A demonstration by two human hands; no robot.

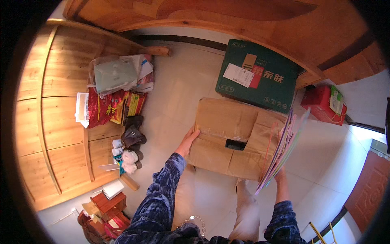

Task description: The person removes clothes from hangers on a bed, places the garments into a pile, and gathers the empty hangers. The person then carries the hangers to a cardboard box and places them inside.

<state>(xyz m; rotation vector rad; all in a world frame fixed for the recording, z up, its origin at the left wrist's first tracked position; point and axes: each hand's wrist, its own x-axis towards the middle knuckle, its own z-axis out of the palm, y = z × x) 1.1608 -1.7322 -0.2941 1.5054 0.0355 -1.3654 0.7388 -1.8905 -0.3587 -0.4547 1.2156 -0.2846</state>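
Observation:
A brown cardboard box [224, 122] is held between my two hands, with a small dark opening in its taped top. My left hand [186, 142] grips its left side, thumb over the upper edge. At the right side my right hand [279, 175] clasps a bundle of thin coloured strips [281, 149], purple, pink and green, that look like clothes hangers. They stand against the box's right end and partly hide it. Most of my right hand's fingers are hidden behind the bundle.
A green printed carton [234, 65] with a label lies beyond the box, beside a red box [317, 103]. To the left, bags [114, 74] and shoes [131, 160] line a wooden bed frame [61, 116]. A small reddish-brown cabinet [108, 202] stands lower left.

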